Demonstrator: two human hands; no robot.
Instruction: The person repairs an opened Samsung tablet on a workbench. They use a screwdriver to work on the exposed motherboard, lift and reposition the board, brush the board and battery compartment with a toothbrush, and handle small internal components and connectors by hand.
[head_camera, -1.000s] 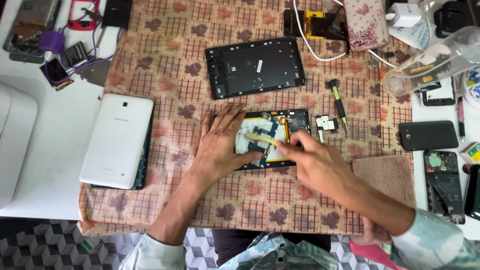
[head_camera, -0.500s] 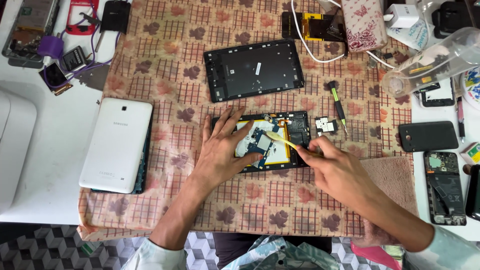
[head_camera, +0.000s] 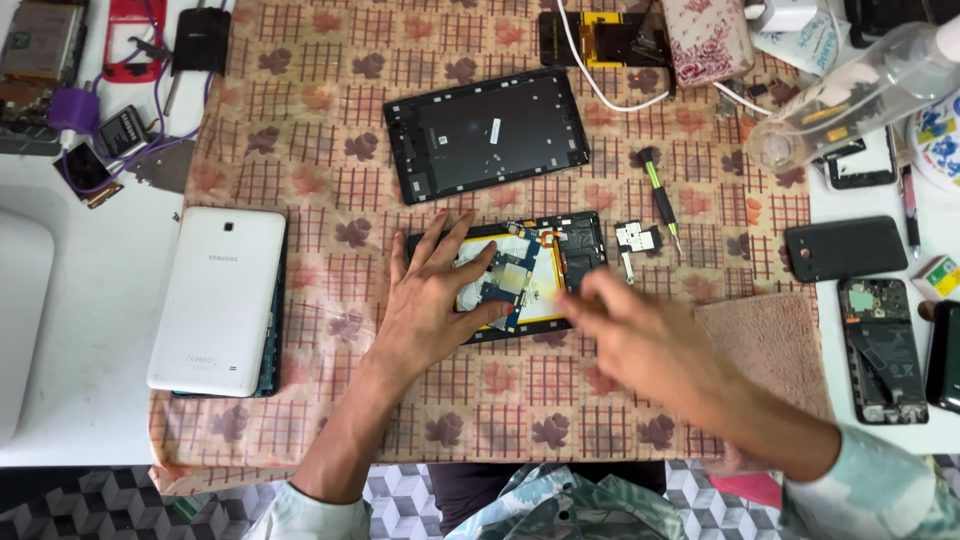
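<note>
Checked cloth (head_camera: 300, 150) bears an opened tablet (head_camera: 520, 275), left hand (head_camera: 430, 300) flat, fingers spread; right hand (head_camera: 640, 335) blurred, grip unclear.

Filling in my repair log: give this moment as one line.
left hand: flat on opened tablet | right hand: blurred, beside it | screwdriver: on cloth

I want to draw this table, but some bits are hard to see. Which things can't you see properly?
All in the head view:
- Right hand: blurred, so its fingers and anything in them cannot be told.
- Opened tablet: its left part is hidden under the left hand.
- Clear bottle: cut off by the right edge.
- Small loose part beside the tablet: too small to tell.
- Dark device under the white tablet: only its edge shows.
</note>
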